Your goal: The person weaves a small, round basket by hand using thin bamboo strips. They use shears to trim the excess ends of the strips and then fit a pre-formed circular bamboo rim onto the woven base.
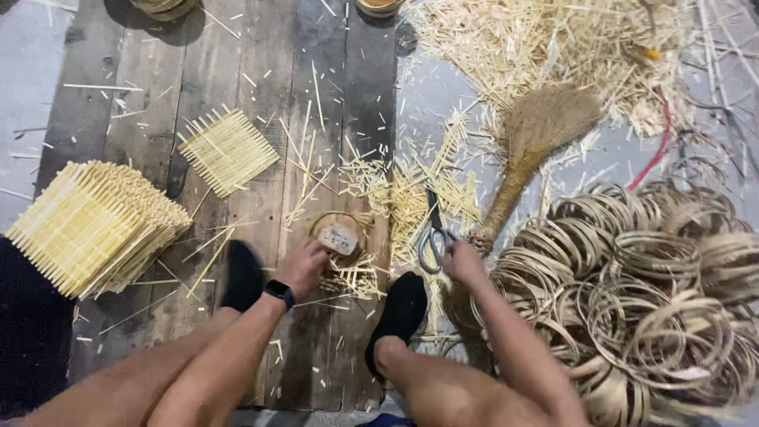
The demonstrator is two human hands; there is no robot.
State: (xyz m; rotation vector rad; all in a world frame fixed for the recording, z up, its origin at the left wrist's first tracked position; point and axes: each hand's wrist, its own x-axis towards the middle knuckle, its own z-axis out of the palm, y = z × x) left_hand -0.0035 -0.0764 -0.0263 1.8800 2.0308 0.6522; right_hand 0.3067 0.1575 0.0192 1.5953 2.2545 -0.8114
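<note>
- On the plank floor (261,119), seen from the head camera, a small round hoop with slats (340,237) is pressed down by the left hand (304,267); the fingers are curled over its near-left rim, so the hand is clenched on the hoop, not slack
- A dark watch (278,292) is worn on the left wrist
- The hoop is found just beyond and slightly right of the left hand, between the two black-socked feet (399,312) and a little ahead of them
- Scissors (435,233) are gripped by the right hand (462,265) through the handle loops; the blades are pointed away from the body, the long axis running nearly straight up the picture, tilted slightly left
- The hoop lies to the left of the scissor blades, near but apart from them; the left hand is plainly the nearer one, being already on it
- Short cut slats (395,190) are scattered just beyond the hoop and under the blades
- A stack of woven slat mats (95,225) is set well to the left, with a single mat (228,150) beyond it
- A heap of coiled hoops (656,292) is piled at the right, beside the right forearm, and a straw brush (538,142) is laid beyond the scissors
</note>
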